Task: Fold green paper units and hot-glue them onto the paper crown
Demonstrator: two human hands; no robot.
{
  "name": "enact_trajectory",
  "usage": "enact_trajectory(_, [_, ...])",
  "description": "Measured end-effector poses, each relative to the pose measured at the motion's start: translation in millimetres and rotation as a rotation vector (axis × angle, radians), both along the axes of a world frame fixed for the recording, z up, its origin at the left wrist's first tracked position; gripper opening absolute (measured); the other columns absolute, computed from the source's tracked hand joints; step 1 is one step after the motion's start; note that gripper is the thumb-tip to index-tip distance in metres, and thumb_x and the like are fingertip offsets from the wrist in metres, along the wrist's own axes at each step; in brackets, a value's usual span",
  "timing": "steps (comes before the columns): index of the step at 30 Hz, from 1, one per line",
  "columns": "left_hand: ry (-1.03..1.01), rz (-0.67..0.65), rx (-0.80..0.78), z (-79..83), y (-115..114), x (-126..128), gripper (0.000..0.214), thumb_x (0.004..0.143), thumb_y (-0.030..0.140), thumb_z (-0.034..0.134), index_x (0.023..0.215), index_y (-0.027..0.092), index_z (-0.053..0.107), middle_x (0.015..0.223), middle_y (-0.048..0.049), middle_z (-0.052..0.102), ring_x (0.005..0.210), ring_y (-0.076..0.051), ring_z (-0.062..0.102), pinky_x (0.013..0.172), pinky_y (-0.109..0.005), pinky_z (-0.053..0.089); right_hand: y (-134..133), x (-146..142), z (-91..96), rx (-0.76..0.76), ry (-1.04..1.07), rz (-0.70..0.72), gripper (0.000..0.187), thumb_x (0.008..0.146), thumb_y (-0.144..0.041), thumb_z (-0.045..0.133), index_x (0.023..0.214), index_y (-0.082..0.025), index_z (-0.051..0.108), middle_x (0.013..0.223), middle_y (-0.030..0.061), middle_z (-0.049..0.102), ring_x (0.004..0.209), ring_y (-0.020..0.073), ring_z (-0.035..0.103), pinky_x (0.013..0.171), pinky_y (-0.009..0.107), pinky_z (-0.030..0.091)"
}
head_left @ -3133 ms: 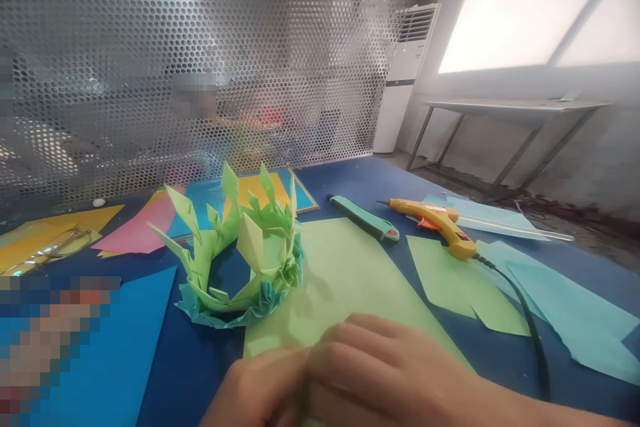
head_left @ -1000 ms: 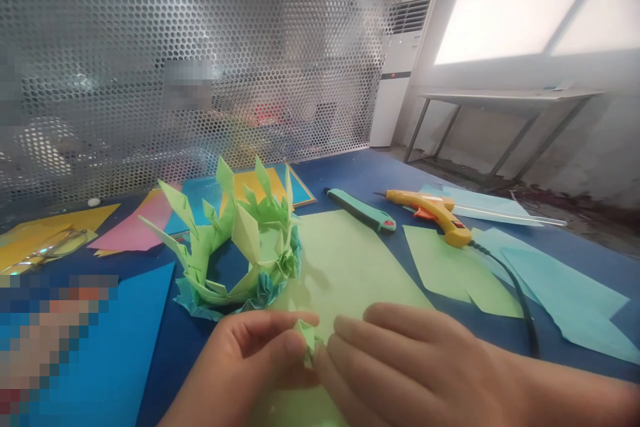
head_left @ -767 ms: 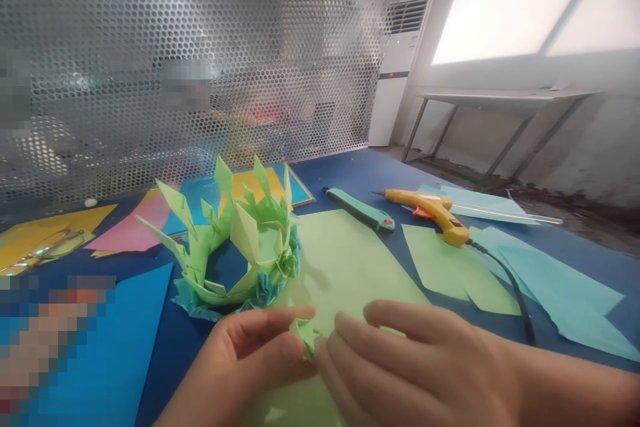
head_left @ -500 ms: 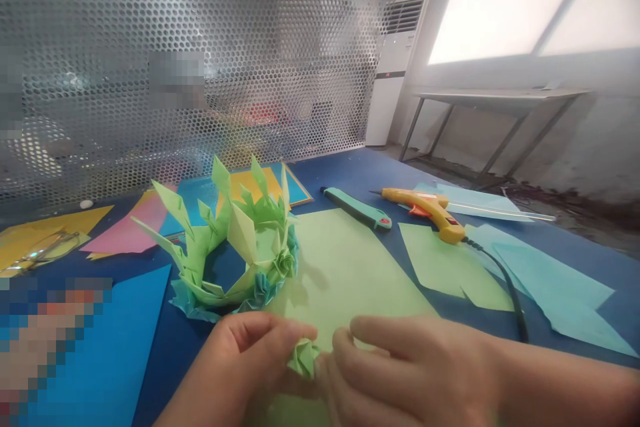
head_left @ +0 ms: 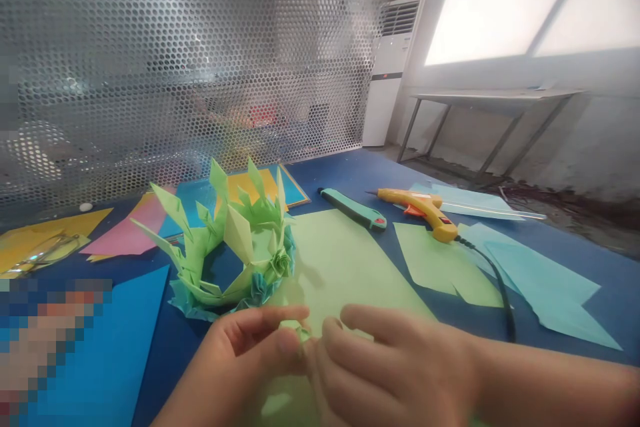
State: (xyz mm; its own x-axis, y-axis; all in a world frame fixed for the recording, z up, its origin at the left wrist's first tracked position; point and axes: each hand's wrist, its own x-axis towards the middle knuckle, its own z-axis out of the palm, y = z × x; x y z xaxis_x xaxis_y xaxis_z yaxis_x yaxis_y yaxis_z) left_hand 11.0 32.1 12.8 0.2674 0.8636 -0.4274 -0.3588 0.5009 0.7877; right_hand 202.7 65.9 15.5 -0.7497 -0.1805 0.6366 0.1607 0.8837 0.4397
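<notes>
A small folded piece of light green paper [head_left: 296, 328] is pinched between the thumb and fingers of my left hand [head_left: 240, 353]. My right hand [head_left: 395, 367] has its fingers curled in at the right side of that piece, gripping its edge; the fingertips are partly hidden. Both hands are over a large light green sheet [head_left: 345, 260] at the near edge of the view. Just beyond my left hand stands a green paper crown [head_left: 200, 250] with pointed folded tips, a green paper rose [head_left: 280, 262] and crumpled teal paper [head_left: 259, 288] around its base.
A teal utility knife [head_left: 353, 210] and a yellow glue gun [head_left: 420, 203] with black cord lie beyond the sheet. Cut green paper [head_left: 440, 267] and pale blue paper [head_left: 540, 280] are at right. Blue card [head_left: 115, 340], pink paper [head_left: 131, 227] and glasses [head_left: 45, 255] are at left.
The folded green piece has been turned and raised slightly between my fingers, so less of it shows. My right hand has shifted a little left, and the view has moved slightly.
</notes>
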Motion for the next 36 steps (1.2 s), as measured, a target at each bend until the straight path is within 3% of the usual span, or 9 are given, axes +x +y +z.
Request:
enact_trajectory(5, [-0.047, -0.049, 0.016, 2.6, 2, 1, 0.041, 0.043, 0.038, 0.102, 0.077, 0.022, 0.085, 0.071, 0.0034, 0.083, 0.061, -0.006, 0.072, 0.062, -0.012, 0.054, -3, 0, -5.3, -0.057, 0.072, -0.012, 0.041, 0.095, -0.001, 0.049, 0.063, -0.013, 0.073, 0.062, 0.0039, 0.063, 0.065, 0.0167, 0.059, 0.053, 0.031, 0.046])
enact_trajectory(9, [-0.135, -0.125, 0.047, -12.9, 6, -4, 0.039, 0.047, 0.037, 0.102, 0.080, 0.022, 0.086, 0.075, 0.0019, 0.083, 0.063, -0.006, 0.072, 0.061, -0.012, 0.052, -8, 1, -9.1, -0.111, 0.094, -0.049, 0.048, 0.099, 0.000, 0.044, 0.062, -0.013, 0.071, 0.064, 0.0031, 0.062, 0.066, 0.0154, 0.057, 0.053, 0.031, 0.045])
enact_trajectory(12, [-0.215, -0.180, 0.057, -24.7, 9, -8, 0.036, 0.052, 0.036, 0.101, 0.083, 0.024, 0.086, 0.079, 0.0009, 0.084, 0.063, -0.006, 0.072, 0.060, -0.011, 0.051, -10, 0, -11.5, -0.103, 0.096, -0.095, 0.041, 0.099, -0.003, 0.051, 0.066, -0.014, 0.072, 0.069, 0.0018, 0.064, 0.071, 0.0145, 0.059, 0.055, 0.031, 0.046])
enact_trajectory(16, [-0.303, -0.213, 0.044, -26.6, 10, -9, 0.032, 0.060, 0.035, 0.099, 0.087, 0.026, 0.085, 0.085, 0.0017, 0.084, 0.069, -0.007, 0.075, 0.065, -0.013, 0.054, -11, 1, -12.7, -0.065, 0.080, -0.181, 0.029, 0.098, -0.023, 0.064, 0.070, -0.019, 0.070, 0.072, 0.0009, 0.065, 0.070, 0.0147, 0.061, 0.056, 0.030, 0.049])
enact_trajectory(21, [-0.357, -0.249, 0.028, -11.1, 6, -4, 0.029, 0.064, 0.039, 0.097, 0.086, 0.025, 0.085, 0.084, -0.0001, 0.084, 0.074, -0.011, 0.078, 0.069, -0.015, 0.055, -11, 9, -9.1, -0.069, 0.028, -0.273, 0.038, 0.099, -0.054, 0.057, 0.079, -0.022, 0.067, 0.077, 0.0068, 0.068, 0.066, 0.0186, 0.063, 0.056, 0.034, 0.052])
enact_trajectory(28, [-0.197, -0.118, 0.003, 0.9, -1, -1, 0.031, 0.057, 0.041, 0.100, 0.080, 0.025, 0.086, 0.074, 0.0003, 0.082, 0.065, -0.010, 0.074, 0.068, -0.018, 0.057, -8, 32, 13.7, -0.070, 0.041, -0.321, 0.044, 0.098, -0.061, 0.054, 0.080, -0.023, 0.066, 0.081, 0.0097, 0.069, 0.065, 0.0200, 0.063, 0.056, 0.036, 0.052])
enact_trajectory(34, [0.055, -0.042, 0.148, -0.4, -6, 4, 0.029, 0.057, 0.040, 0.099, 0.078, 0.025, 0.086, 0.063, 0.0041, 0.077, 0.056, -0.005, 0.066, 0.058, -0.011, 0.051, 5, 40, 41.0, -0.012, 0.068, -0.338, 0.034, 0.103, -0.047, 0.052, 0.076, -0.027, 0.062, 0.073, 0.0017, 0.069, 0.060, 0.0159, 0.063, 0.058, 0.032, 0.050])
enact_trajectory(36, [0.096, -0.036, 0.142, 0.9, -7, 5, 0.025, 0.058, 0.036, 0.099, 0.077, 0.025, 0.086, 0.067, 0.0038, 0.078, 0.058, -0.005, 0.066, 0.059, -0.011, 0.052, 19, 43, 47.0, -0.027, 0.134, -0.446, 0.037, 0.104, -0.040, 0.050, 0.071, -0.026, 0.058, 0.068, -0.0005, 0.068, 0.059, 0.0141, 0.061, 0.058, 0.030, 0.048])
